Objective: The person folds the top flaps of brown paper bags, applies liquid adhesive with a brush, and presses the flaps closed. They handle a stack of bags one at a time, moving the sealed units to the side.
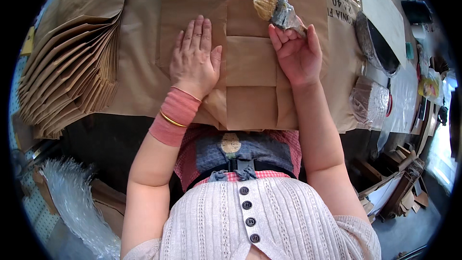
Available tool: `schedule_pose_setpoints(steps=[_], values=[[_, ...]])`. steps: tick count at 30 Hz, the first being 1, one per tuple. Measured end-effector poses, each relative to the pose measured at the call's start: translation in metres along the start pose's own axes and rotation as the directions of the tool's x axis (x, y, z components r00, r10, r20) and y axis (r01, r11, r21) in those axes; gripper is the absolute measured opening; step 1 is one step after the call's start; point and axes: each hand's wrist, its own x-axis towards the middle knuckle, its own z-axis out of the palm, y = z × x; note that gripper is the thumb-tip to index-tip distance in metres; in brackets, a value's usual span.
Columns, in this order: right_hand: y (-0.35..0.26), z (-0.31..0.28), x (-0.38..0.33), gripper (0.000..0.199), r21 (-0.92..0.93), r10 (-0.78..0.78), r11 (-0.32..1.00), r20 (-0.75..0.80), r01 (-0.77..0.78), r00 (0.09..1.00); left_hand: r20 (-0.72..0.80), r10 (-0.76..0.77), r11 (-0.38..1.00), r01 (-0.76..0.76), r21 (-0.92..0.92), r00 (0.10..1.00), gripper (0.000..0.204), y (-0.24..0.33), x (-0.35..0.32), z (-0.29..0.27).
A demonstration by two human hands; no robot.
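Brown kraft paper fills the middle of the table, and both hands work on it. The left hand [195, 58] lies flat and open, palm down, fingers together and pointing far, pressing on the left part of a folded paper bag [250, 74]. A pink cloth band [174, 115] wraps that wrist, with a thin gold bangle [172, 119] over it. The right hand [298, 53] is closed around the handle of a glue brush [275, 7]; its pale straw-coloured bristles point far and left, and its ferrule is crusted grey. The brush hangs just above the far right corner of the bag's folded flaps; whether the bristles touch the paper cannot be told.

The bag lies centred in front of the person, its folded bottom showing as stacked rectangular flaps, the near edge reaching over the table's near rim. Under it spreads a larger brown paper sheet [144, 67] covering the table.

To the left, a thick fanned stack of finished paper bags [72, 67] lies on the table, edges splayed toward the near left. To the right, past the brush hand, sits a dark round bowl [378, 45], and nearer than it a bundle wrapped in clear plastic [369, 101]. A printed paper sack [339, 2] lies at the far right. Down on the near left, a roll of clear bubble wrap [72, 197] stands by the floor. On the near right, wooden pieces [397, 183] lean in a heap.
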Motion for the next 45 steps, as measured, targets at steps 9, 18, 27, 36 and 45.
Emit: schedule_pose_setpoints(steps=[9, 18, 27, 36, 45], values=[[-0.005, 0.008, 0.001, 0.035, -0.157, 0.113, 0.980, -0.075, -0.124, 0.991, 0.147, 0.328, 0.941, -0.308, -0.139, 0.933, 0.092, -0.024, -0.017, -0.027], [-0.018, 0.049, -0.099, 0.022, -0.743, 0.227, 0.517, -0.360, -0.425, 0.905, 0.144, 0.384, 0.923, -0.373, -0.098, 0.912, 0.071, -0.031, 0.017, -0.016], [-0.032, 0.109, -0.113, 0.029, -0.685, 0.446, -0.556, 0.232, 0.471, 0.864, 0.122, 0.367, 0.930, -0.365, -0.037, 0.922, 0.068, -0.030, 0.016, -0.010], [0.007, 0.097, -0.115, 0.015, -0.938, 0.201, -0.114, 0.301, 0.327, 0.932, 0.071, 0.442, 0.896, -0.438, -0.066, 0.894, 0.057, -0.038, 0.021, -0.016], [0.087, 0.096, -0.066, 0.013, -0.857, -0.246, 0.407, -0.435, -0.315, 0.866, -0.166, 0.414, 0.841, -0.446, -0.306, 0.895, 0.034, -0.050, 0.031, 0.006]])
